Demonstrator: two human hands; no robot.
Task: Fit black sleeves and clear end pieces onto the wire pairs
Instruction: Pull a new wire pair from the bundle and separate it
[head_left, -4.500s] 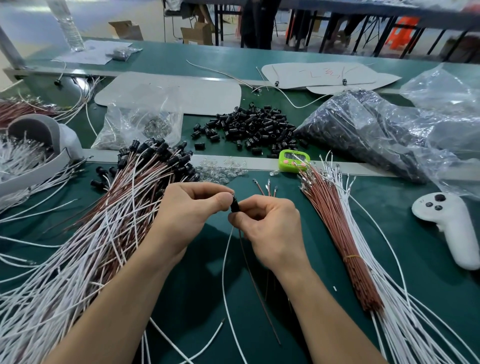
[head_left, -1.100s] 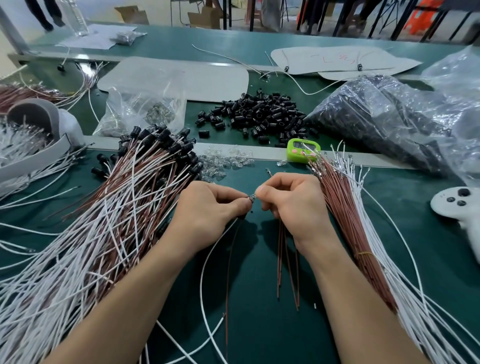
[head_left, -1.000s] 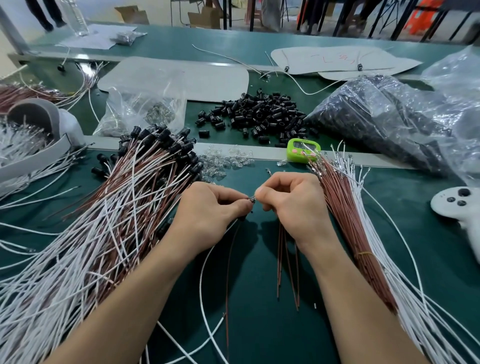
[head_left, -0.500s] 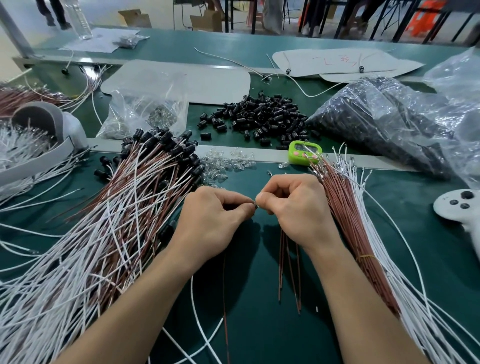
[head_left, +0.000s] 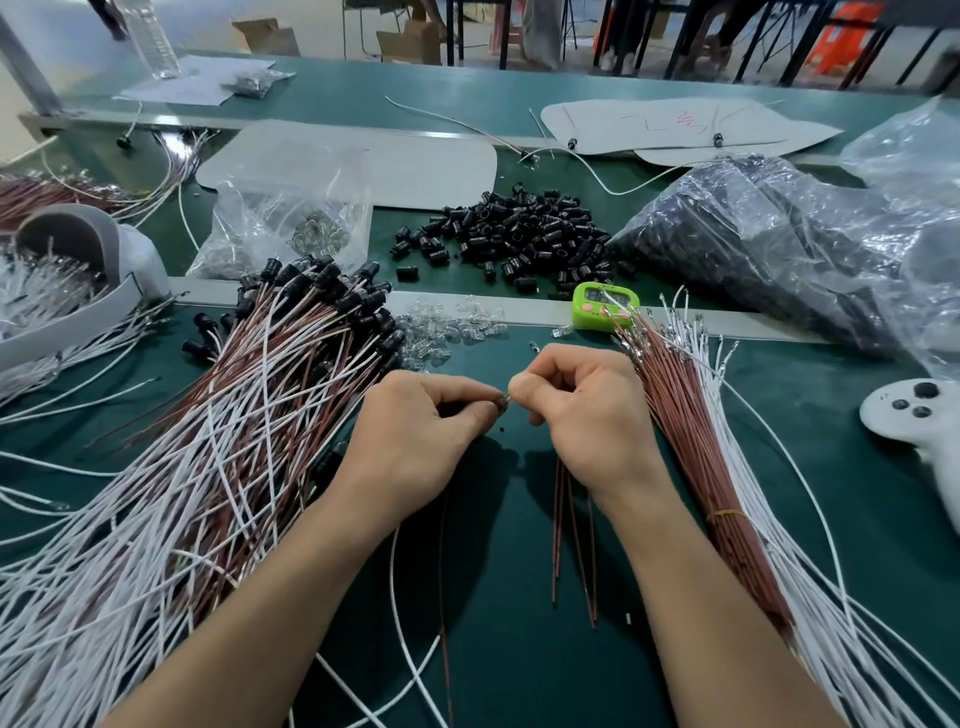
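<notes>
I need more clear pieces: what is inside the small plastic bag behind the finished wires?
The small plastic bag holds a clump of small shiny pieces; its crumpled, glossy film hides whether more lie elsewhere.

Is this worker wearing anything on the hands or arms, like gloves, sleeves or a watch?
No. The left hand and right hand are bare: no gloves, and no rings show. The left forearm and right forearm are bare to the picture's edge, with no sleeve, watch or wristband in view.
</notes>
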